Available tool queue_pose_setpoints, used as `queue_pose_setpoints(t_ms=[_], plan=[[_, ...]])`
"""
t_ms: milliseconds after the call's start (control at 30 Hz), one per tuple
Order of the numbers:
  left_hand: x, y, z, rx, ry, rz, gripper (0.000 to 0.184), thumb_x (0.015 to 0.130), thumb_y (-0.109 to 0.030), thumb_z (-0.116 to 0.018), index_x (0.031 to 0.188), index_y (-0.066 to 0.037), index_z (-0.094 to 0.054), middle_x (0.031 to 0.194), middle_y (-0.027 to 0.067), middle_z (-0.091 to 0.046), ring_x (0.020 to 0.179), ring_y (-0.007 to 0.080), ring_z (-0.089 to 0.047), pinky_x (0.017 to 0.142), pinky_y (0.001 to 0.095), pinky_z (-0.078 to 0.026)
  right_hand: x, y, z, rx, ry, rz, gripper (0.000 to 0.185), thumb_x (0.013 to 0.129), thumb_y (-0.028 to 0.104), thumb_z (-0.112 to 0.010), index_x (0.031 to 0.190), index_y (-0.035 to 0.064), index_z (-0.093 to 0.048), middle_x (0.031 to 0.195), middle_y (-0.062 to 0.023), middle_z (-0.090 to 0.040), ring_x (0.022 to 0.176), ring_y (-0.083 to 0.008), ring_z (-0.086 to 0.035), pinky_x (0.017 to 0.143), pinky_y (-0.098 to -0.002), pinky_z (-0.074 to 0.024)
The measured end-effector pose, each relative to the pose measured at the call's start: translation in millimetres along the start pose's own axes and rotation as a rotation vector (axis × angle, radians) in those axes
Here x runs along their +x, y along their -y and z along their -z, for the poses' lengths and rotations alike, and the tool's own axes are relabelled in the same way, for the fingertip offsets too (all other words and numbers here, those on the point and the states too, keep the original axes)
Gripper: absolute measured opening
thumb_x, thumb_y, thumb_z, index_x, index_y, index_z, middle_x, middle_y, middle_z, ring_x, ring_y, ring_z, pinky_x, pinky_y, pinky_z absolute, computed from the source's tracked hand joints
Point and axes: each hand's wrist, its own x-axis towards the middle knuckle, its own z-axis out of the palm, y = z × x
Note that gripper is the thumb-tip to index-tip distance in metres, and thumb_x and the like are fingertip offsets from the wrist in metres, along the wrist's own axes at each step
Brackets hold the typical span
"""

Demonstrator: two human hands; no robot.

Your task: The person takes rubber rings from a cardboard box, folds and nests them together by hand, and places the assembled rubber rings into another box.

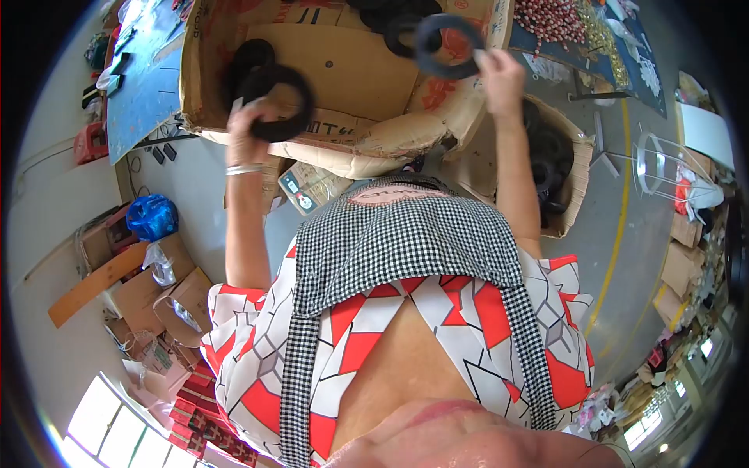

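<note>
My left hand (248, 129), with a bracelet at the wrist, is closed on the edge of a thick black ring (306, 101). The ring is tilted over the near left part of a large cardboard box (328, 74). At the box's right side, my right hand (501, 82) pinches the rim of another black ring (425, 48), slightly smeared by motion. More black rings (251, 56) lie behind the left one, inside the box. A dark pile of rings (382, 17) sits at its far right.
A second cardboard box (579, 175) with black rings stands below right. Blue-topped tables (148, 101) flank the big box; the right one bears red beads (550, 19). A wire frame (663, 168) stands at right, cartons (144, 300) and a blue bag (152, 218) at left.
</note>
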Motion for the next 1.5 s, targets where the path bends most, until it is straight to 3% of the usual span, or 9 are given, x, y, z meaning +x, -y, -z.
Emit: queue_pose_setpoints(t_ms=[100, 167, 300, 600, 800, 1033, 1100, 1200, 1500], plan=[[1.7, -18.8, 18.1, -0.015, -0.399, -0.102, 0.02, 0.087, -0.02, -0.057, 0.097, -0.002, -0.055, 0.076, 0.0041, -0.054, 0.072, 0.0148, -0.053, 0.069, 0.0283, -0.046, 24.6, -50.0, 24.1, 0.026, 0.075, 0.154, 0.016, 0.083, 0.011, -0.059, 0.086, -0.0044, -0.063, 0.068, -0.0058, -0.062, 0.058, -0.007, -0.054, 0.052, -0.0227, -0.0424], [13.5, 0.6, 12.2, -0.053, -0.083, 0.011, 0.028, 0.092, -0.029, -0.049, 0.1, -0.003, -0.055, 0.083, 0.0048, -0.056, 0.075, 0.0143, -0.054, 0.073, 0.0321, -0.046, 10.1, -28.0, -5.9, 0.051, 0.121, 0.151, 0.018, 0.079, 0.014, -0.063, 0.089, -0.0012, -0.064, 0.068, -0.005, -0.064, 0.06, -0.0089, -0.056, 0.053, -0.0242, -0.0441], [10.0, 44.1, -71.3, -0.078, -0.003, 0.093, 0.013, 0.087, -0.018, -0.06, 0.096, -0.009, -0.057, 0.083, 0.0, -0.059, 0.07, 0.0084, -0.055, 0.057, 0.0231, -0.045, -35.5, 23.6, -71.9, 0.045, 0.049, 0.338, 0.015, 0.08, 0.014, -0.061, 0.086, 0.0008, -0.062, 0.06, -0.0104, -0.06, 0.051, -0.0155, -0.058, 0.049, -0.0289, -0.0463], [1.4, 67.5, -112.2, -0.215, 0.151, 0.041, 0.018, 0.084, -0.002, -0.061, 0.1, -0.005, -0.053, 0.092, 0.0044, -0.061, 0.079, 0.0104, -0.058, 0.069, 0.022, -0.048, -71.2, 55.8, -71.3, 0.266, 0.486, 0.218, 0.035, 0.075, 0.016, -0.071, 0.101, -0.0036, -0.057, 0.09, -0.0141, -0.065, 0.078, -0.0173, -0.064, 0.07, -0.0282, -0.0506], [0.8, 58.2, -117.1, -0.225, 0.216, 0.128, 0.022, 0.081, -0.002, -0.065, 0.1, -0.005, -0.054, 0.091, 0.0027, -0.061, 0.077, 0.0083, -0.058, 0.067, 0.0197, -0.047, -67.8, 53.9, -62.8, 0.267, 0.626, 0.24, 0.024, 0.082, 0.012, -0.065, 0.097, -0.004, -0.057, 0.077, -0.0034, -0.059, 0.068, -0.0068, -0.052, 0.062, -0.0225, -0.0454], [4.3, 51.9, -113.1, -0.012, 0.23, 0.058, 0.021, 0.08, -0.003, -0.063, 0.1, -0.003, -0.055, 0.091, 0.0031, -0.061, 0.075, 0.0092, -0.059, 0.07, 0.021, -0.05, -71.3, 45.5, -67.2, 0.24, 0.367, 0.301, 0.02, 0.078, 0.01, -0.06, 0.093, -0.0032, -0.058, 0.069, -0.0107, -0.059, 0.061, -0.0109, -0.053, 0.056, -0.0278, -0.0453], [3.8, 42.2, -107.3, -0.104, 0.264, 0.139, 0.024, 0.081, -0.007, -0.062, 0.103, -0.002, -0.055, 0.087, 0.0031, -0.062, 0.072, 0.0097, -0.059, 0.067, 0.0206, -0.05, -60.7, 36.4, -56.4, 0.287, 0.41, 0.075, 0.016, 0.083, 0.009, -0.06, 0.095, -0.0015, -0.059, 0.074, 0.0039, -0.055, 0.067, -0.0028, -0.048, 0.058, -0.0199, -0.0424], [12.3, 39.2, -74.2, -0.16, 0.238, 0.17, 0.035, 0.083, -0.02, -0.061, 0.109, 0.002, -0.054, 0.085, 0.0057, -0.059, 0.073, 0.0138, -0.058, 0.07, 0.0246, -0.051, -49.0, 20.6, -46.8, 0.395, 0.295, 0.097, 0.018, 0.081, 0.011, -0.061, 0.092, -0.0029, -0.059, 0.066, 0.0035, -0.053, 0.059, -0.0031, -0.045, 0.05, -0.02, -0.0377], [28.6, -21.5, -10.1, -0.555, 0.303, 0.144, 0.03, 0.085, -0.022, -0.055, 0.096, 0.004, -0.044, 0.078, 0.004, -0.042, 0.07, 0.0143, -0.042, 0.067, 0.0244, -0.043, -12.3, -15.3, 37.1, 0.511, -0.15, -0.029, 0.022, 0.082, 0.004, -0.054, 0.101, -0.0047, -0.061, 0.097, -0.0086, -0.064, 0.083, -0.0164, -0.062, 0.078, -0.0299, -0.0507]])
